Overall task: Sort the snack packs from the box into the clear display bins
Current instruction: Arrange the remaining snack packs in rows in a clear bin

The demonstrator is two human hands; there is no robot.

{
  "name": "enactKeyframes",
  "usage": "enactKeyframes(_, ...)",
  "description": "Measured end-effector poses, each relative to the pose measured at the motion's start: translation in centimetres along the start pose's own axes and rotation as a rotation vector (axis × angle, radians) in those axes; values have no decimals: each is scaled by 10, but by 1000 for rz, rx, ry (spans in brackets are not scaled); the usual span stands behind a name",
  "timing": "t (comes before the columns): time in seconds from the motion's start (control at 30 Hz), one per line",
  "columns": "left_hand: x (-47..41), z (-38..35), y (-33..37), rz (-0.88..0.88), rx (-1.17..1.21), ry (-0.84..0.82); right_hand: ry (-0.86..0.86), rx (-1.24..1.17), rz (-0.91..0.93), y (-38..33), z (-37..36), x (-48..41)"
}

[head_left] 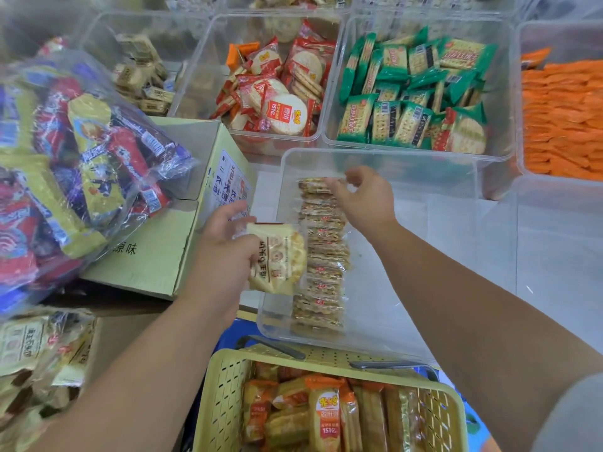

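Note:
My left hand (225, 252) grips a few cream-coloured snack packs (277, 257) just left of a clear display bin (408, 223). Inside that bin a row of the same packs (321, 256) stands on edge along its left side. My right hand (365, 197) reaches into the bin and pinches the far end of the row with its fingertips. The cardboard box (156, 256) lies left of the bin, its flaps open.
Clear bins behind hold red-wrapped round crackers (277, 89), green cracker packs (414, 93) and orange packs (561, 115). A big plastic bag of mixed snacks (75, 158) rests on the box. A yellow basket (326, 409) of packs stands in front. More bagged packs (39, 353) lie at lower left.

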State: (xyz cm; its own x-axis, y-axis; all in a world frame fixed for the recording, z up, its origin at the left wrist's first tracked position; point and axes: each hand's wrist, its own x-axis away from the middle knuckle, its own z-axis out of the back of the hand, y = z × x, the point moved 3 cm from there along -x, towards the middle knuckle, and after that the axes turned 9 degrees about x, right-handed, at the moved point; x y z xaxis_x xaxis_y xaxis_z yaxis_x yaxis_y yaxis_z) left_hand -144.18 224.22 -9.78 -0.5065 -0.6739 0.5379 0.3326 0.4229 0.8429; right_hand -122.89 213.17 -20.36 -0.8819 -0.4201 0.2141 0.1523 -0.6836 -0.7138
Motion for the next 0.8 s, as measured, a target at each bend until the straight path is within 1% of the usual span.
enactKeyframes(0.03, 4, 5, -4, 30, 16, 24, 14, -16, -83, 4, -2, 1)
enactKeyframes(0.07, 7, 9, -8, 63, 7, 27, -10, -45, -167, 6, -6, 1)
enactKeyframes(0.13, 13, 11, -14, 139, -62, -30, -104, -144, -309, 8, -15, -2)
enactKeyframes(0.2, 19, 10, -20, 210, -121, -110, -153, -180, -372, 6, -21, -7)
enactKeyframes(0.27, 22, 8, -25, 264, -151, -161, -175, -142, -385, 3, -25, -11)
enactKeyframes(0.33, 23, 4, -29, 282, -176, -187, -180, -118, -389, 2, -30, -15)
enactKeyframes(0.53, 19, 4, -37, 285, -179, -197, -190, -51, -415, 2, -40, -17)
enactKeyframes(0.67, 20, 5, -38, 290, -182, -205, -184, -47, -447, 2, -39, -17)
enactKeyframes(0.8, 21, 8, -40, 301, -145, -201, -183, -54, -431, -5, -29, -6)
